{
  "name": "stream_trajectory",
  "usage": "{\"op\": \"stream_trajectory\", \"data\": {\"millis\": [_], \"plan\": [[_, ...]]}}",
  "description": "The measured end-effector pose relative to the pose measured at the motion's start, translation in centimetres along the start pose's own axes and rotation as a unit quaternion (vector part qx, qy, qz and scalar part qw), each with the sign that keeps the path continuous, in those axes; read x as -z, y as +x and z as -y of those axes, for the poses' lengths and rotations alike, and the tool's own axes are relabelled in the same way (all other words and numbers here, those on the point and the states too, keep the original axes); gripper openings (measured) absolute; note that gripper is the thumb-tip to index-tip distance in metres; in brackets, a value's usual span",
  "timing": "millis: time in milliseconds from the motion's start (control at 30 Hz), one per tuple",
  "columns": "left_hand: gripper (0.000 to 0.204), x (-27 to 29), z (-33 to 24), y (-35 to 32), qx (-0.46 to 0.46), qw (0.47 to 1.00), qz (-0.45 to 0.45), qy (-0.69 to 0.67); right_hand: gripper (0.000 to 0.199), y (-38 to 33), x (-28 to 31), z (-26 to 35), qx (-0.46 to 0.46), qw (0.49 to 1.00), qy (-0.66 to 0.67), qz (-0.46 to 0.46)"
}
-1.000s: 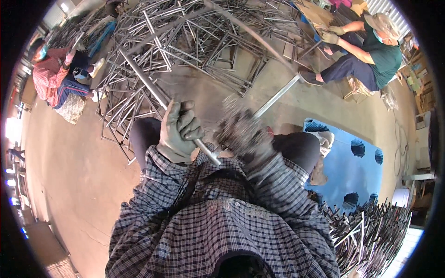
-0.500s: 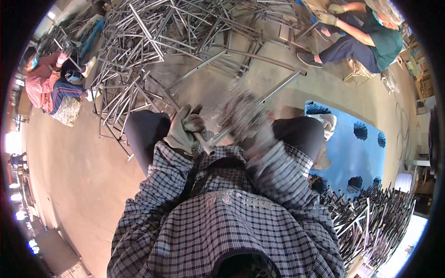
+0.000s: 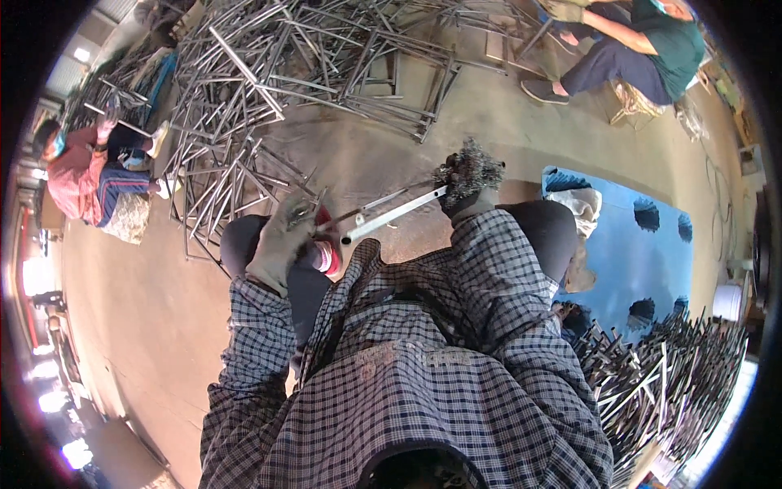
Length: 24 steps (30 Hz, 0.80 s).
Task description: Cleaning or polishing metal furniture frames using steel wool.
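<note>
My right hand (image 3: pixel 474 204), in a dark-stained glove, grips a tangled wad of steel wool (image 3: pixel 469 169). The wad is pressed against the far end of a metal tube frame (image 3: pixel 395 213), whose bright bar slants down to an open round end near my lap. A thinner bar runs beside it. My left hand (image 3: pixel 281 240), in a grey glove, is beside my left knee, left of the tube's near end. Its fingers look spread and somewhat blurred, apart from the tube. A red and white shoe (image 3: pixel 327 244) shows between that hand and the tube.
A large heap of metal tube frames (image 3: pixel 326 65) spreads ahead. On the right lie a blue sheet (image 3: pixel 603 244) with dark patches, a pale cloth (image 3: pixel 580 208) and a dense stack of tubes (image 3: pixel 660 383). Seated co-workers (image 3: pixel 77 175) are at far left and far right (image 3: pixel 635 57).
My left hand has come off the tube and moved left. The tube frame has turned and dropped lower, its end now in the steel wool. My right hand, blurred before, is sharper and farther right.
</note>
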<state>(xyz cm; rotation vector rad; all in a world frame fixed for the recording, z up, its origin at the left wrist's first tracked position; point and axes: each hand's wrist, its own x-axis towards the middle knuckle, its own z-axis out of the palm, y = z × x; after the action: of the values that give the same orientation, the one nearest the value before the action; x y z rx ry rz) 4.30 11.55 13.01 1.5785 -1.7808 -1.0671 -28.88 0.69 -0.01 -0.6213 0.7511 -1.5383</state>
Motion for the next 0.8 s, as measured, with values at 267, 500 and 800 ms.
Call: {"op": "stream_trajectory", "data": {"millis": [267,500,800], "plan": [[0.041,-3.1,-3.4,-0.2,0.077,0.976,0.001,-0.205,0.031,-0.4,-4.2,4.0,-0.138,0.927,0.249,-0.246],[0.050,-5.6,-0.8,5.2,-0.032,0.999,0.002,-0.002,0.024,-0.9,-2.4,2.8,-0.064,0.931,0.326,-0.148],[0.036,-5.7,-2.9,17.0,-0.072,0.992,-0.084,0.059,0.027,-10.7,-5.2,17.0,-0.030,0.913,0.394,-0.099]]}}
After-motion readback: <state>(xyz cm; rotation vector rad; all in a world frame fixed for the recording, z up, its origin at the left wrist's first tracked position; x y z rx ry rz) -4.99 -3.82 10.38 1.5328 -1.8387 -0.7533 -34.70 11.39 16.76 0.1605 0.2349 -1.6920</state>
